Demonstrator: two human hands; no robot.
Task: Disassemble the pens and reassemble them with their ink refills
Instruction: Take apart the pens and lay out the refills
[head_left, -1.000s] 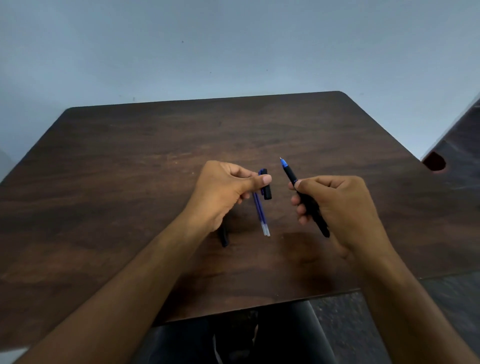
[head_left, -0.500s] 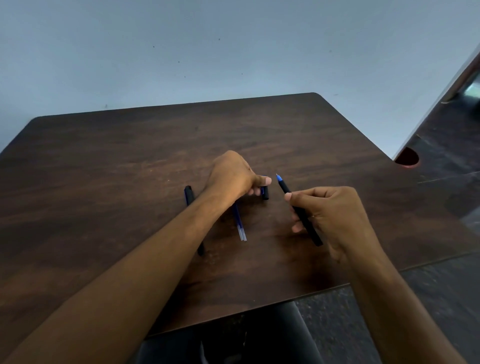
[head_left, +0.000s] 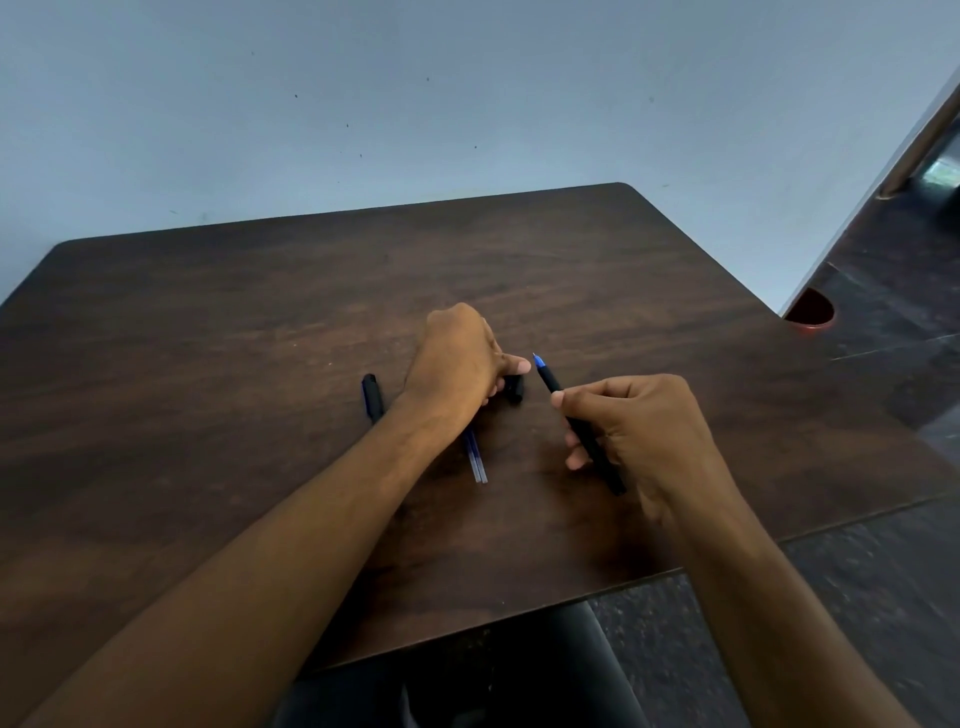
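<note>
a dark wooden table (head_left: 260, 364) fills the middle of the frame, with a pale blue wall (head_left: 415, 104) above it. the left hand (head_left: 457, 358) is positioned at the centre of the frame, knuckles up, low over the table top. its fingers are curled, and a short black pen cap (head_left: 514, 388) is pinched between thumb and fingers, protruding to the right of the hand. two blue ink refills (head_left: 477, 460) are seen side by side, emerging from under the left wrist and pointing toward the lower centre of the frame; whether they are gripped by the hand or merely lying on the table cannot be told. the right hand (head_left: 644, 436) is located right of centre. its fingers are curled round a black pen barrel (head_left: 582, 426), which is held tilted, with the blue tip directed to the upper left, just beside the left thumb but not touching it. a second black pen (head_left: 372, 396) is lying on the table left of the left wrist, its lower end hidden by the forearm. a dark tiled floor (head_left: 857, 597) is visible at the lower right.
</note>
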